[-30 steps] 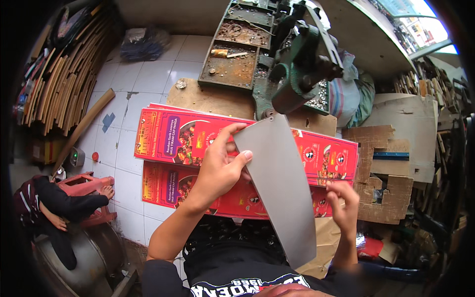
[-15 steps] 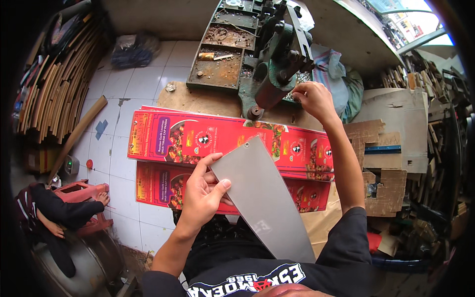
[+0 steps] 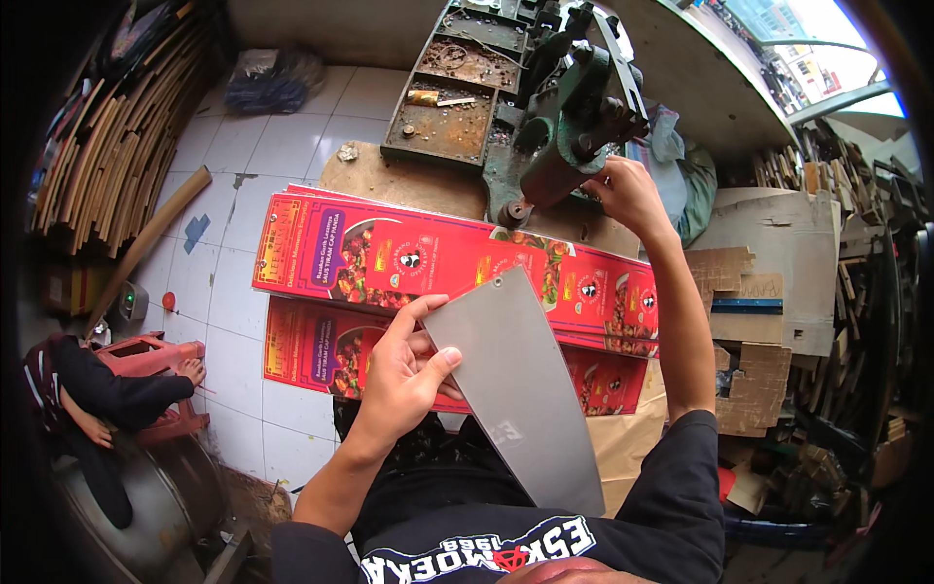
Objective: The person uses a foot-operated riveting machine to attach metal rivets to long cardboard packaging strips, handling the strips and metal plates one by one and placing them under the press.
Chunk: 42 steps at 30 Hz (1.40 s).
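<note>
Holding the grey card (image 3: 520, 389) in my left hand (image 3: 404, 380), thumb across its face and fingers curled behind its left edge, clamped firm. Card is a long flat panel, long axis running from upper left near the red boxes (image 3: 438, 263) down-right toward my lap, small hole at its upper end. It floats just above the two stacked flat red boxes, overlapping them in view; can't tell if it touches. Left hand is the only one on it. Right hand (image 3: 628, 190) is well apart, stretched up and right, fingers closed on a part of the green machine (image 3: 569, 127) beyond the boxes. So the card lies between me and the machine, narrow end pointing roughly that way.
</note>
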Tool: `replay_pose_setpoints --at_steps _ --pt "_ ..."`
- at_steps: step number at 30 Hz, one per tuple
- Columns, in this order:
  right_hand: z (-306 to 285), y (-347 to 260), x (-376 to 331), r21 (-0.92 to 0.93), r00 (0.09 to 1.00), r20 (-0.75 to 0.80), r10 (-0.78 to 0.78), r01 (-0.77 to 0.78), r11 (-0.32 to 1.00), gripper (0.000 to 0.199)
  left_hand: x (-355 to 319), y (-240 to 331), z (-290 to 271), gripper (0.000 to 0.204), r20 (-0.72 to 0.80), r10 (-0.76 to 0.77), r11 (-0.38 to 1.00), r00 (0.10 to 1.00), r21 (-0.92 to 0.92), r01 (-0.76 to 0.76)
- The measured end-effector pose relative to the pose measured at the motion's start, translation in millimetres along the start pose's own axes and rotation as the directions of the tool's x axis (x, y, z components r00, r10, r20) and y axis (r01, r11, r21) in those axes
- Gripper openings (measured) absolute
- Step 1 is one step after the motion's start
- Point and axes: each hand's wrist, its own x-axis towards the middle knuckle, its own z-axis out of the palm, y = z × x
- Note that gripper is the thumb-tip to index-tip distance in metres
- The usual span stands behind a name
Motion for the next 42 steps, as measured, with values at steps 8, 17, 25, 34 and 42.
replay_pose_setpoints --at_steps 8,17,25,34,42 --pt "24 27 8 -0.136 0.977 -0.132 -0.166 0.148 0.98 0.018 0 -1 0 0.055 0.008 0.003 1.0 1.0 -0.028 -0.002" --pt "28 -50 -17 0.662 0.981 -0.111 -0.158 0.192 0.725 0.015 -2 -2 -1 0.055 -0.015 -0.003 1.0 1.0 -0.027 0.003" --pt "44 -68 -17 0.592 0.974 -0.136 -0.183 0.228 0.773 0.006 -4 2 -2 0.055 -0.015 -0.006 1.0 1.0 -0.031 0.005" --pt "25 -83 -28 0.533 0.947 -0.268 -0.178 0.3 0.791 0.012 9 8 3 0.055 -0.004 0.013 1.0 1.0 0.004 -0.013" --pt "2 -86 -143 0.842 0.967 0.191 0.172 -0.251 0.477 0.032 37 19 7 0.057 0.03 0.013 1.0 0.999 0.012 -0.013"
